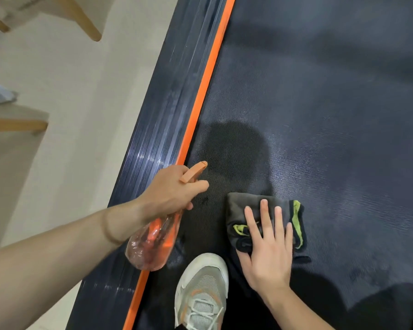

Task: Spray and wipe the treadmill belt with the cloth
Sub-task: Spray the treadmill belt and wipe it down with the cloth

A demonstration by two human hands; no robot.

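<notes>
The belt (320, 115) fills most of the view, a dark sheet with a fine woven, pebbled grain that glints pale where light strikes it. A darker rounded patch (231, 148) lies on it just ahead of the nozzle. Along its left edge runs a narrow, smooth orange strip (200, 91), and outside that a dark rail (157, 120) ribbed lengthwise and glossy. Left of the rail is a pale, plain floor (81, 91) with slanted light wooden legs (81, 20) standing on it, well apart from the rail.

A grey mesh shoe (200, 289) with white laces and orange accents stands on the belt near the strip, between the two arms.

The bottle (150, 244) is clear, rounded plastic with an orange tube showing through it and an orange spray head; how much liquid it holds cannot be told. It hangs tilted over the strip. The left hand (169, 189) is wrapped around its neck with a finger by the trigger, and a thin band (107, 227) circles that wrist.

The cloth (243, 206) is a folded grey pad, soft and napped, with lime-green trim, lying flat on the belt just right of the bottle. The right hand (270, 251) presses on it with fingers straight and slightly spread. Ahead and to the right, the belt lies open.
</notes>
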